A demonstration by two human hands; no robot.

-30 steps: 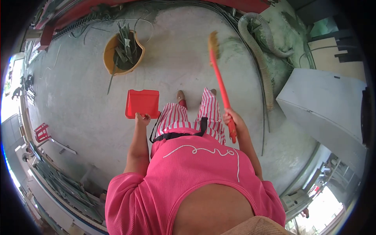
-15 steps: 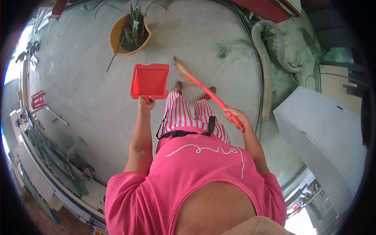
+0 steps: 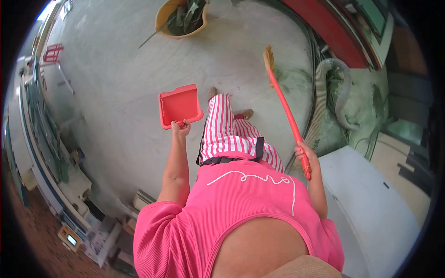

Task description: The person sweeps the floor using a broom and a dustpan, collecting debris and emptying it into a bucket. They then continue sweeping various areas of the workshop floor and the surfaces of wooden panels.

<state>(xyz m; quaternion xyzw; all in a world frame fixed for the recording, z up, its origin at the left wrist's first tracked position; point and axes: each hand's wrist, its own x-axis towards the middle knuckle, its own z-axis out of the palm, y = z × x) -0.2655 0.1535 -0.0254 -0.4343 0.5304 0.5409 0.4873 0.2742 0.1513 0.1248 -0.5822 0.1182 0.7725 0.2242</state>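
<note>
A red dustpan [image 3: 181,110] is in my left hand [image 3: 181,128], whose fingers wrap its short handle. The pan's mouth faces forward, away from me. My right hand [image 3: 307,156] grips the long red handle of a hand broom [image 3: 286,106] near its end. The broom's tan bristles [image 3: 269,57] point forward, close to a dark greenish patch of dust [image 3: 296,78] on the floor. Between the two hands show my striped trousers [image 3: 222,123] and brown shoes.
A yellow tub [image 3: 163,17] with dark strips in it stands ahead. Cables and a ribbed hose [image 3: 321,92] run along the right, beside a red machine [image 3: 331,28] and a white cabinet [image 3: 371,185]. A long workbench [image 3: 51,185] and a red stool [image 3: 53,53] stand left.
The broom has swung to the right, from near my feet towards the dust patch. My view has turned right, and the dustpan has tilted slightly while staying in my left hand.
</note>
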